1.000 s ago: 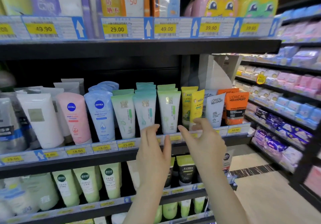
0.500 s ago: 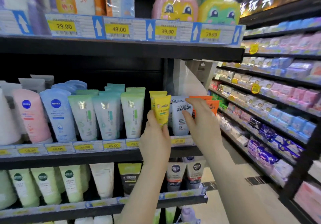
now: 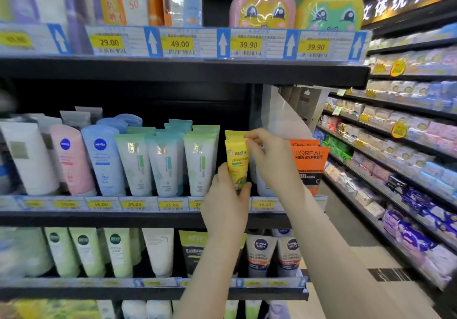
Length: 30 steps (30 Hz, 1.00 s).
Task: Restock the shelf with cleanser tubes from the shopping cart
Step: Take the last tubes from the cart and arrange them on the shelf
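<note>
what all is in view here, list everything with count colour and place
yellow tube: two in a row, front one held, middle shelf
green-and-white tubes: three rows, middle shelf, left of the yellow
blue Nivea tube: one at front, more behind, middle shelf
pink Nivea tube: one, left of the blue
white tube: one, far left
orange L'Oreal tubes: two, right end of middle shelf
Nivea Men tubes: two, grey, lower shelf
pale green tubes: several, lower shelf left
cartoon bottles: one pink, one green, top shelf
price tags: many, yellow, shelf edges
left hand: grips yellow tube's base
right hand: pinches yellow tube's top
</note>
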### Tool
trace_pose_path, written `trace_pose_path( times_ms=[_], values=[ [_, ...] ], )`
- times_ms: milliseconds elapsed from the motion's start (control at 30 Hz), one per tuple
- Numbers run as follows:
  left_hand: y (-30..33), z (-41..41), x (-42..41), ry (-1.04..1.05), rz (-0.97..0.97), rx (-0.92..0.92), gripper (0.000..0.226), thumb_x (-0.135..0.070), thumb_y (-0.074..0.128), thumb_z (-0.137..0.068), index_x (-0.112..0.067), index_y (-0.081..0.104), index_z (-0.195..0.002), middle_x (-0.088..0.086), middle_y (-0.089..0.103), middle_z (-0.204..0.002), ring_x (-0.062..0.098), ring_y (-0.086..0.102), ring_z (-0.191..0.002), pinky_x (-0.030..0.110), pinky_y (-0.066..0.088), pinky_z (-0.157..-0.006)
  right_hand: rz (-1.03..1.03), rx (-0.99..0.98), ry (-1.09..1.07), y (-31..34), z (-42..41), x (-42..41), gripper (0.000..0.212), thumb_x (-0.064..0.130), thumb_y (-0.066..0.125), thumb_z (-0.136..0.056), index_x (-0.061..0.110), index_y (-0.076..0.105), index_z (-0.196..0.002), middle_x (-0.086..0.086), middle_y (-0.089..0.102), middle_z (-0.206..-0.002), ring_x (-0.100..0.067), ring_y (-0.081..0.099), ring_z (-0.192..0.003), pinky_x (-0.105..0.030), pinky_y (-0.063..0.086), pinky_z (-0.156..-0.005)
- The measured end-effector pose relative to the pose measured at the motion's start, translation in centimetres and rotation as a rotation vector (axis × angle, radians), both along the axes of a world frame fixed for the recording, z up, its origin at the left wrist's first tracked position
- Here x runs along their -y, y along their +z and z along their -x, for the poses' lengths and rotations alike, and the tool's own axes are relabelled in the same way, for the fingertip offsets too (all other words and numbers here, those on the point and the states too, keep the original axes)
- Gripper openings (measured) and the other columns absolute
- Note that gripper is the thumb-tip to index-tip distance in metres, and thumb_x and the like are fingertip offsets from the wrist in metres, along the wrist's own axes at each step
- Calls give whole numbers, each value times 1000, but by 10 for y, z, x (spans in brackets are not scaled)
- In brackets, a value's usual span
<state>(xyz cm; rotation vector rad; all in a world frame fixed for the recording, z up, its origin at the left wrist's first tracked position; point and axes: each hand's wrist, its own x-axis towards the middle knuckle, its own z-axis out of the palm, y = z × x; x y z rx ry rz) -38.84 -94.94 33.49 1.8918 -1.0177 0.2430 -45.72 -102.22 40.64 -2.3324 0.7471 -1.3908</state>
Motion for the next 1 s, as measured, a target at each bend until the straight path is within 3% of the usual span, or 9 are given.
trace_pose_path(
  times_ms=[100,233,300,433,567,633,733,933,1000],
  values=[
    [1,5,2,68,-35,30,44,-37,54,-92,-21,42,-131,0,63,-109,25,64,-90,37,51,-63,6,-40,-12,4,12,2,31,16,56,-92,15,59,-123,-3,68,-111,-4,58,-80,-1,36,-68],
    [1,5,2,79,-42,55,46,-38,51,-93,-21,39,-134,0,64,-111,25,64,-89,35,49,-62,4,-174,-118,0,45,19,35,15,58,-91,13,58,-126,-4,62,-125,-17,56,-113,-14,34,-86],
    [2,7,2,95,-54,63,53,-41,52,-92,-21,35,-137,0,62,-115,25,64,-92,34,47,-63,-6,-187,-128,-3,51,25,28,13,57,-91,11,63,-118,-6,63,-122,-18,57,-105,-17,36,-84],
    [3,11,3,135,-103,82,54,-41,52,-92,-19,33,-137,0,60,-118,26,64,-94,33,43,-62,24,-193,-106,0,42,29,12,9,56,-90,9,66,-96,-6,63,-98,-13,51,-82,-8,32,-63],
    [3,7,3,136,-120,75,51,-38,50,-94,-19,32,-137,0,60,-119,26,63,-96,35,45,-64,-33,-175,-59,-1,36,30,8,9,56,-90,12,63,-86,-2,63,-84,-12,53,-76,-2,35,-61],
    [3,6,3,133,-112,80,52,-37,50,-94,-18,31,-139,0,61,-117,26,64,-95,36,47,-65,-47,-170,-47,-1,34,30,11,10,56,-90,16,60,-83,0,62,-80,-12,53,-75,-5,36,-60],
    [3,6,4,131,-112,92,54,-36,50,-94,-18,30,-140,1,62,-117,25,64,-94,35,48,-64,-51,-175,-46,0,32,32,12,10,57,-90,19,60,-82,0,63,-82,-13,54,-78,-16,34,-62],
    [2,5,4,129,-101,95,52,-37,52,-93,-17,32,-138,1,62,-117,25,65,-93,36,50,-65,-22,-203,-55,1,34,33,10,9,56,-90,10,66,-90,-3,64,-83,-14,53,-77,-8,36,-62],
    [2,6,4,130,-96,95,52,-37,52,-93,-17,34,-137,1,62,-116,24,65,-92,35,49,-64,-15,-210,-59,2,34,33,10,10,56,-91,10,65,-91,-4,65,-84,-15,53,-76,-15,34,-60]
  ],
)
